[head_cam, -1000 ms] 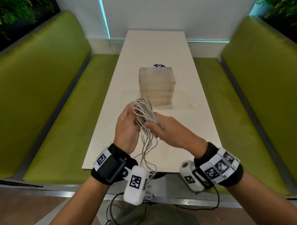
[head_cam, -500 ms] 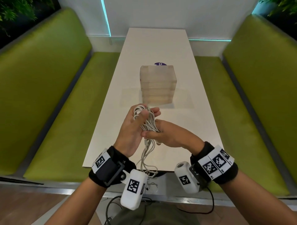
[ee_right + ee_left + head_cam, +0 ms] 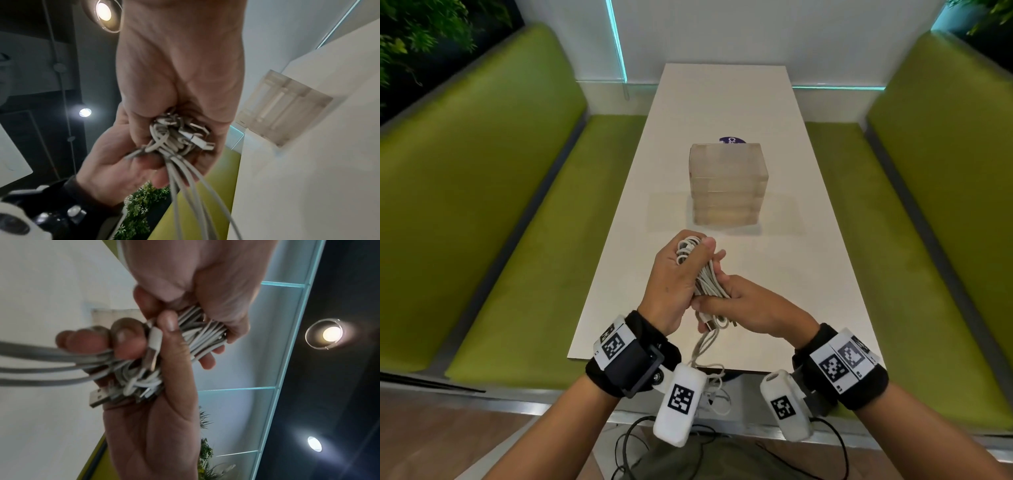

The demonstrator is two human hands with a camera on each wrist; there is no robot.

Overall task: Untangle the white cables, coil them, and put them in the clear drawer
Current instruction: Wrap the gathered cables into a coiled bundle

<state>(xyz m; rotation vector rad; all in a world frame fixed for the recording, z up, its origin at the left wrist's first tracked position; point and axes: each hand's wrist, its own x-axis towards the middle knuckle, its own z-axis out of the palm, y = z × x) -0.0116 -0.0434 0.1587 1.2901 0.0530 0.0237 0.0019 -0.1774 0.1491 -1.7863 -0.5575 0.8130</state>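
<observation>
We gripped the cables [image 3: 707,274] with left hand [image 3: 671,284] and right hand [image 3: 753,308], fingers curled round the bundle, near the drawer [image 3: 727,185].

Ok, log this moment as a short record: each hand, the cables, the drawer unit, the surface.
left hand: grips the upper loops of the bundle of white cables
right hand: grips the bundle's lower part, near the plugs
white cables: bunched, loose ends hanging past the table edge
clear plastic drawer unit: on the table beyond the hands, drawers shut
long white table: between green benches
</observation>
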